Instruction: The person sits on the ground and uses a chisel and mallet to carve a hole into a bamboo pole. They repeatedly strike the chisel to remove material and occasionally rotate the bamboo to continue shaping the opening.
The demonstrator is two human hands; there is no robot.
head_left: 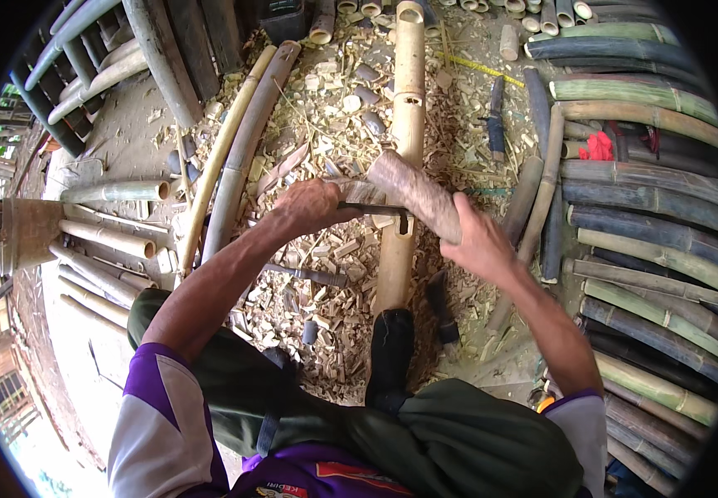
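Observation:
My left hand is closed on a thin dark metal chisel. Its bent end meets a hole in the bamboo pole. My right hand grips a thick, rough wooden mallet like a short log, tilted over the pole just above the chisel. The pole runs away from me, with further cut openings along its length. My dark-shod foot rests at the pole's near end.
Wood chips cover the ground around the pole. Stacked bamboo lengths line the right side. Two long poles lie to the left, near shorter bamboo pieces. A dark-handled tool lies right of my foot; a yellow tape lies farther off.

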